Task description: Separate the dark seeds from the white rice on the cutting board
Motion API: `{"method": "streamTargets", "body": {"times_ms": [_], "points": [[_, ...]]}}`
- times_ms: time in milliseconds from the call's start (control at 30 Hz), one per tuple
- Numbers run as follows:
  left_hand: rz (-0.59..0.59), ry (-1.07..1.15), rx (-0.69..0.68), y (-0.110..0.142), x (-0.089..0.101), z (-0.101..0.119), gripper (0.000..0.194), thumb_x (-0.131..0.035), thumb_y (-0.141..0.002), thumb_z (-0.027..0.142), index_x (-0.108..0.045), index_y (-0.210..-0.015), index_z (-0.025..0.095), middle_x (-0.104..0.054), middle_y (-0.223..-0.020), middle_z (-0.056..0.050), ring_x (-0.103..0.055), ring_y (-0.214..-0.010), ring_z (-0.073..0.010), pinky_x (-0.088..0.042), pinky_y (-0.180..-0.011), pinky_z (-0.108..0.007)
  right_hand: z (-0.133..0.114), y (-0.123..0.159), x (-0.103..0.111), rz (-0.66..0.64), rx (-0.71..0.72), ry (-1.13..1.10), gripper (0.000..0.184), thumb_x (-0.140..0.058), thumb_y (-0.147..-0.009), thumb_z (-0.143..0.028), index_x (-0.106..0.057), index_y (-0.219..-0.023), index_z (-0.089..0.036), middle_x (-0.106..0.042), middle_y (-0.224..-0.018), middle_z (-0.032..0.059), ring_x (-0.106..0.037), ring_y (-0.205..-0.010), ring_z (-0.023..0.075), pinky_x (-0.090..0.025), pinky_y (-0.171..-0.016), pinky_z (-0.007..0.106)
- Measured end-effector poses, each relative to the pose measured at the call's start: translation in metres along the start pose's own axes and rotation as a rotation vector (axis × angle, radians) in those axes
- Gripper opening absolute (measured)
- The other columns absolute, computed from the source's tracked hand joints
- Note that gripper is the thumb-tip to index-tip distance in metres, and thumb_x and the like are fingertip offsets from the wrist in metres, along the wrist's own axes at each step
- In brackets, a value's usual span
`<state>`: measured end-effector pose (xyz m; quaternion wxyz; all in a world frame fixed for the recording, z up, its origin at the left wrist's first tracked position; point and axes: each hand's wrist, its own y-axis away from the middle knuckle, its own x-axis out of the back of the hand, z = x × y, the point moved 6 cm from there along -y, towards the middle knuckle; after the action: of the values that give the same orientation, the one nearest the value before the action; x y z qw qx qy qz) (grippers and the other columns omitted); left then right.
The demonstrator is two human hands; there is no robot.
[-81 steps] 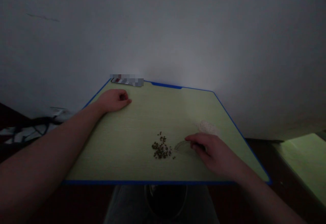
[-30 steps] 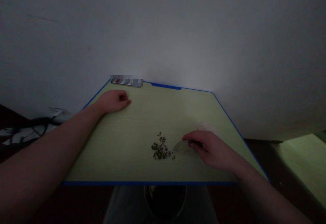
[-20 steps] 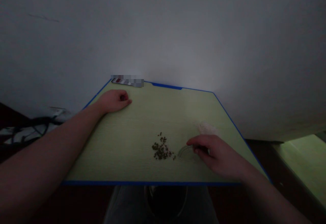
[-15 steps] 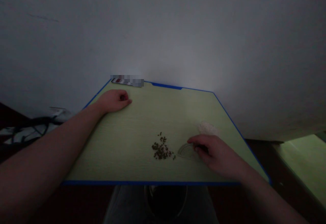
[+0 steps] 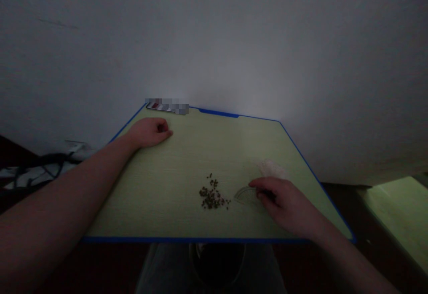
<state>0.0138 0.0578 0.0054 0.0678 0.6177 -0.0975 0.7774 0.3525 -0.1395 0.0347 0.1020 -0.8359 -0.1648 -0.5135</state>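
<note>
My right hand [image 5: 279, 198] pinches a clear protractor [image 5: 243, 194], whose curved edge points left over the tabletop. Part of the protractor is hidden behind the fingers. Just left of it lies a loose heap of small dark brown grains [image 5: 213, 197], a few of them scattered toward the protractor. Beyond the right hand is a spread of fine whitish grains [image 5: 271, 169], partly covered by the hand. My left hand [image 5: 150, 132] rests on the far left of the table with its fingers curled in, and nothing shows in it.
The pale tabletop [image 5: 187, 160] has a blue rim and stands against a grey wall [image 5: 234, 40]. A phone [image 5: 167, 108], partly blurred out, lies at the back left edge. Below the front edge a round dark container [image 5: 219, 265] sits between my legs. Cables [image 5: 56, 162] lie at left.
My right hand and the protractor have shifted very slightly right. The left hand and the dark heap look the same.
</note>
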Motion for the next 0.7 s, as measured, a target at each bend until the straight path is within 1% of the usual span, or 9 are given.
{"method": "streamTargets", "body": {"times_ms": [133,300,433,533,700], "points": [[0.012,-0.011,-0.020,-0.001,-0.001,-0.002,0.045,-0.045,-0.077,0.059,-0.064,-0.084,0.019,-0.067,-0.078,-0.007,-0.059,-0.071,-0.0217,-0.036,-0.062,-0.032,-0.003,-0.006,0.000,0.009,0.029,-0.006,0.032,-0.044,-0.090,-0.014,-0.068,-0.112,-0.017,-0.074,-0.102,0.0087,-0.069,-0.090,0.0213,-0.054,-0.078,0.036],[0.004,-0.008,-0.010,-0.001,-0.002,-0.003,0.046,-0.045,-0.077,0.059,-0.065,-0.086,0.019,-0.068,-0.081,-0.007,-0.060,-0.074,-0.0223,-0.036,-0.062,-0.031,-0.013,-0.007,-0.003,-0.050,0.086,-0.006,0.033,-0.045,-0.088,-0.011,-0.069,-0.111,-0.017,-0.074,-0.103,0.0085,-0.068,-0.093,0.0215,-0.053,-0.081,0.036],[-0.002,-0.002,-0.011,-0.001,-0.002,-0.002,0.048,-0.045,-0.076,0.059,-0.067,-0.089,0.018,-0.068,-0.080,-0.007,-0.060,-0.074,-0.0229,-0.038,-0.064,-0.032,-0.012,0.001,-0.002,-0.079,0.056,-0.023,0.034,-0.046,-0.087,-0.010,-0.069,-0.111,-0.017,-0.074,-0.102,0.0081,-0.068,-0.091,0.0215,-0.054,-0.078,0.036],[-0.005,0.004,-0.010,-0.001,-0.002,-0.001,0.047,-0.045,-0.076,0.059,-0.066,-0.088,0.019,-0.068,-0.080,-0.007,-0.060,-0.073,-0.0224,-0.038,-0.063,-0.032,-0.011,0.008,-0.003,-0.089,0.057,-0.033,0.032,-0.047,-0.087,-0.011,-0.069,-0.110,-0.018,-0.074,-0.104,0.0076,-0.068,-0.095,0.0217,-0.054,-0.082,0.037],[0.004,0.008,-0.014,0.000,0.000,-0.002,0.045,-0.045,-0.076,0.059,-0.064,-0.086,0.019,-0.068,-0.079,-0.007,-0.060,-0.072,-0.0218,-0.037,-0.062,-0.031,-0.007,0.006,-0.003,-0.040,0.019,-0.019,0.031,-0.045,-0.089,-0.011,-0.069,-0.109,-0.018,-0.074,-0.105,0.0092,-0.069,-0.095,0.0226,-0.054,-0.084,0.039]]}}
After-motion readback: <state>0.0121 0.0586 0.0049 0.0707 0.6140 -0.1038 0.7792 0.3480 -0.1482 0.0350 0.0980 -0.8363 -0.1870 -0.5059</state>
